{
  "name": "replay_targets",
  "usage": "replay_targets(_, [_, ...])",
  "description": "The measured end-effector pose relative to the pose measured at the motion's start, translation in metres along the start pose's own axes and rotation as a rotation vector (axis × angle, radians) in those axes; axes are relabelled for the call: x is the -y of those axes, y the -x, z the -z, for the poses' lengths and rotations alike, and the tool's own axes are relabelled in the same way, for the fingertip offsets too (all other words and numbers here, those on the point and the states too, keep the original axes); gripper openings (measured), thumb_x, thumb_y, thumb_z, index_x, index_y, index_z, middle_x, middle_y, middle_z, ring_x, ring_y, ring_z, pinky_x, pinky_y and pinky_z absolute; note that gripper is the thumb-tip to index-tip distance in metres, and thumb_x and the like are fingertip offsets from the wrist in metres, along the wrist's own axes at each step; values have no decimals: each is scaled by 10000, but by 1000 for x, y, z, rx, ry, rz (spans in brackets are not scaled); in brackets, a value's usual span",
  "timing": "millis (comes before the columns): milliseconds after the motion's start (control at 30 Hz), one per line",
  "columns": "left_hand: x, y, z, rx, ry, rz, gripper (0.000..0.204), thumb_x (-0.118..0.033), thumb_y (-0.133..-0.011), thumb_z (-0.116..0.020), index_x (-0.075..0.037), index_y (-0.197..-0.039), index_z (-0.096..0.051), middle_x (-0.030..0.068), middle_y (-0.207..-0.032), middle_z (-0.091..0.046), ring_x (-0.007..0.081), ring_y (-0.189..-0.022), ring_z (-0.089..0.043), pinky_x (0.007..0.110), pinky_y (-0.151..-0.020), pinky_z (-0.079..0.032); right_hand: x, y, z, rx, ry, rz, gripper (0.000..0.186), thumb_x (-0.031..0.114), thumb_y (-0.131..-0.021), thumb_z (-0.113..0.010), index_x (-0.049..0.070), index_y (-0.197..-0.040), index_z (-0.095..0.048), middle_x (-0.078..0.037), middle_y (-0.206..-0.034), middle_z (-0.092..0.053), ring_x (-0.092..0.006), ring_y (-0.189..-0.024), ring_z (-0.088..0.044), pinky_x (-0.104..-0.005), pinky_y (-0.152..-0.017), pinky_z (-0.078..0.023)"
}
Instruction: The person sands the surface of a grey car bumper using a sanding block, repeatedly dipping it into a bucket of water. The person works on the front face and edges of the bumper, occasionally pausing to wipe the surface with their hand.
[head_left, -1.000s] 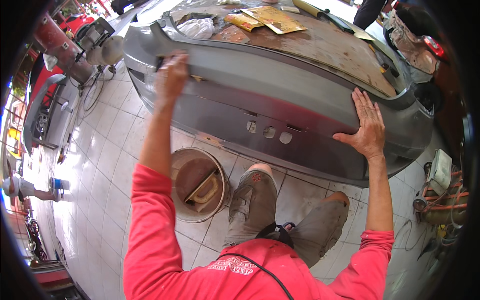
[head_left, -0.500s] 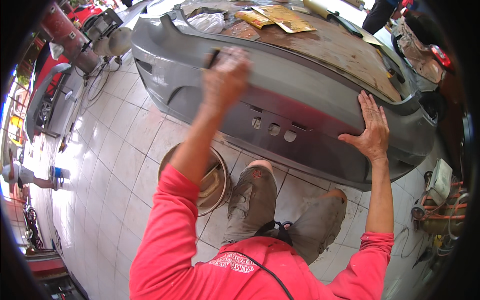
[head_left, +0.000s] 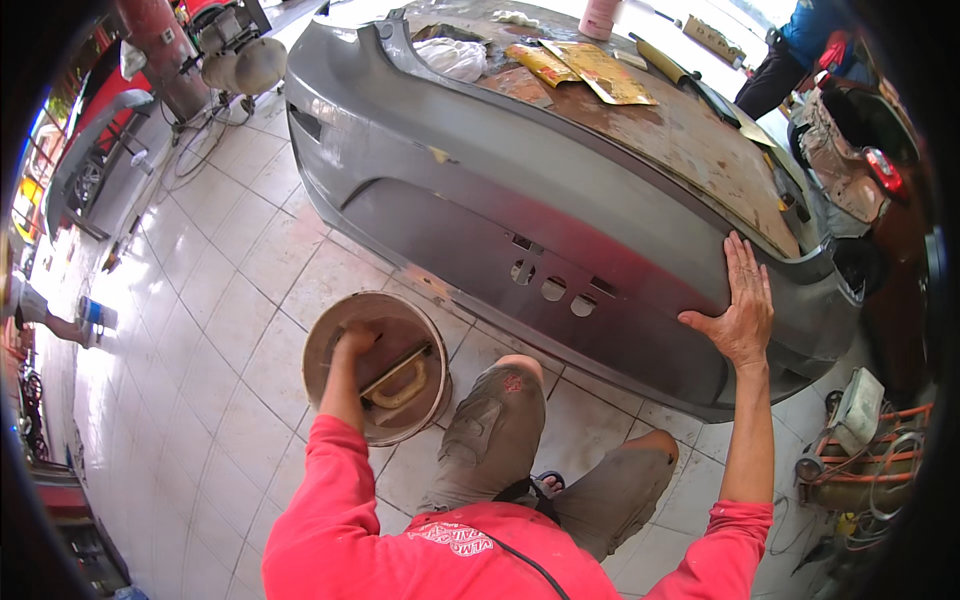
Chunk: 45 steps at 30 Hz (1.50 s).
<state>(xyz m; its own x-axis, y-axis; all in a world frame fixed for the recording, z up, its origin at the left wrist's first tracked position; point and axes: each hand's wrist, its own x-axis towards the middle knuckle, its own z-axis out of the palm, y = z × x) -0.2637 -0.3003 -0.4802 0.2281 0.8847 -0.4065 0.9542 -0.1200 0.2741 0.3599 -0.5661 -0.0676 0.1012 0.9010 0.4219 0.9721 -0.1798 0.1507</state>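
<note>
A grey car bumper [head_left: 430,190] stretches across in front of me, with a reddish patch along its middle and several cut-outs below it. My right hand [head_left: 742,315] lies flat on its right part, fingers spread and thumb out. My left hand [head_left: 357,338] is down inside a round bucket [head_left: 400,314], its fingers curled and partly hidden; whatever they hold is not clear. Beside that hand, a tool with a pale yellow loop handle [head_left: 408,386] rests in the bucket. A small yellowish spot [head_left: 440,156] marks the bumper's upper left face.
Behind the bumper, a worn brown tabletop [head_left: 690,150] bears yellow sheets [head_left: 605,75], white plastic [head_left: 450,58] and a pink container [head_left: 599,18]. An orange-framed machine [head_left: 870,440] stands at the right. Other people are at the far right and left edge.
My left hand has come off the bumper, where it was rubbing with a dark pad, and gone down into the bucket. My right hand stays on the bumper.
</note>
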Motion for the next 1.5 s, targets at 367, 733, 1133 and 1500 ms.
replay_targets(367, [-77, 37, 123, 104, 210, -141, 343, -304, -958, -713, -83, -1203, -807, 180, -1069, -801, 253, -960, -758, 424, -893, -581, -4, 2, 10, 117, -14, 20, 1456, 892, -610, -771, 12, -1680, -321, -187, -1748, -336, -389, -1625, -292, -583, -1301, -255])
replay_targets(733, [-348, 49, 206, -1259, 426, -640, 692, -348, -1071, -618, -78, -1671, -402, 210, -1714, -388, 426, -1615, -292, 462, -1253, -373, 69, -81, 2, 168, -102, 276, 1520, 888, -593, -788, 14, -1708, -240, -166, -1784, -256, -377, -1664, -169, -560, -1326, -213])
replay_targets(1133, [-338, 36, 204, -1273, 457, -590, 814, -457, -1098, -546, 39, -1683, -273, 327, -1719, -287, 514, -1607, -252, 544, -1305, -263, 71, -78, 0, 151, -114, 271, 1485, 893, -618, -769, 20, -1706, -258, -150, -1789, -251, -373, -1666, -167, -565, -1321, -222])
replay_targets(1500, [-183, -113, 306, -1568, -408, -160, 710, -306, -1108, -575, 122, -1620, -332, 376, -1682, -309, 525, -1593, -263, 512, -1298, -310, 82, -90, -6, 107, -166, 318, 1483, 877, -616, -783, 19, -1705, -256, -157, -1783, -265, -374, -1660, -193, -563, -1321, -230])
